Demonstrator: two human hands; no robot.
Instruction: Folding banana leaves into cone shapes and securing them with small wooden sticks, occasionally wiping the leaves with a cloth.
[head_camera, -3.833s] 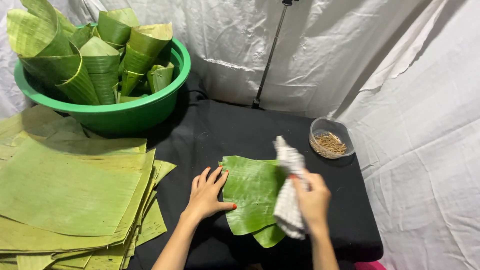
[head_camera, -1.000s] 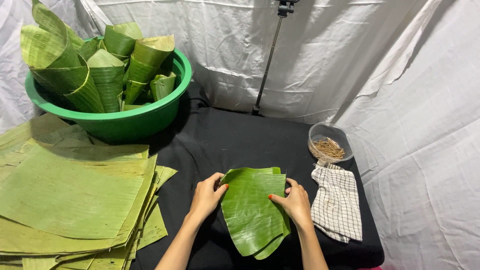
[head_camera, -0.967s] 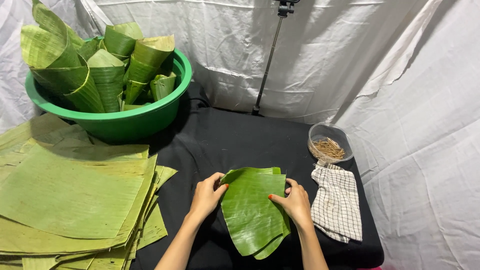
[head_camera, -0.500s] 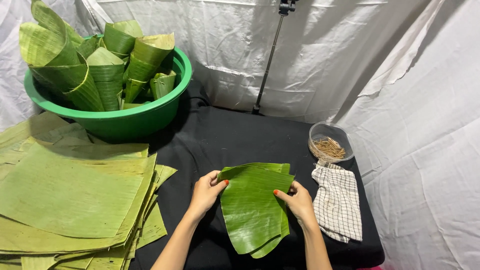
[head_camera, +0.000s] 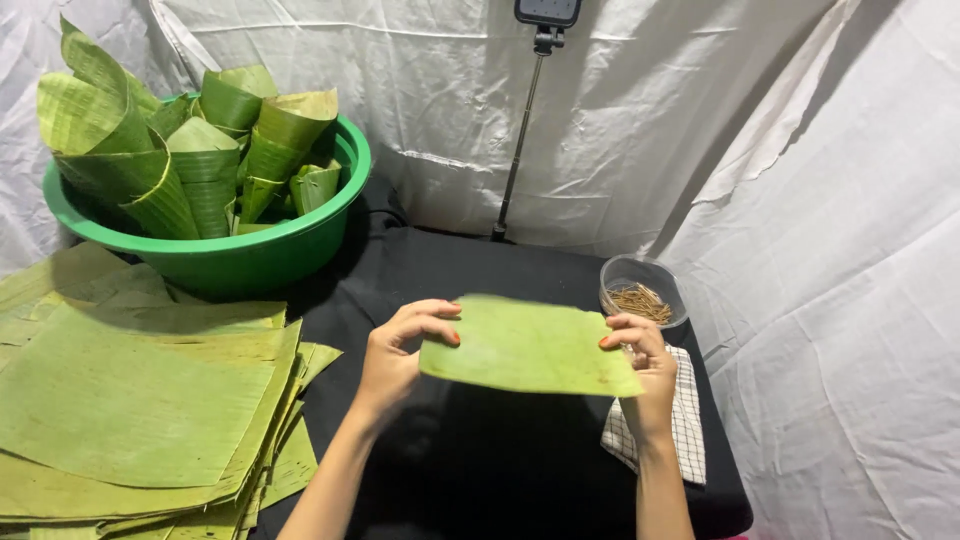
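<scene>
Green basin (head_camera: 300, 255) of rolled banana-leaf cones (head_camera: 190, 150) at black table's (head_camera: 500, 470) far-left corner. Stack of flat banana leaves (head_camera: 130, 410) along left edge. Small clear bowl of thin sticks (head_camera: 642, 295) near right edge, checkered cloth (head_camera: 685, 430) just beside it. Phone stand pole (head_camera: 520, 150) at back edge.

Basin (head_camera: 300, 250) far left on table (head_camera: 480, 480), rolled leaf cones (head_camera: 190, 160) inside. Stack of flat leaves (head_camera: 130, 400) near left, in front of basin. Leaf piece (head_camera: 525, 348) centre, above table, left hand (head_camera: 395, 355) at its left edge, right hand (head_camera: 645, 360) at its right. Small bowl (head_camera: 645, 290) far right, sticks (head_camera: 640, 300) inside. Cloth (head_camera: 680, 430) near right, in front of bowl. Stand pole (head_camera: 520, 150) behind table.
</scene>
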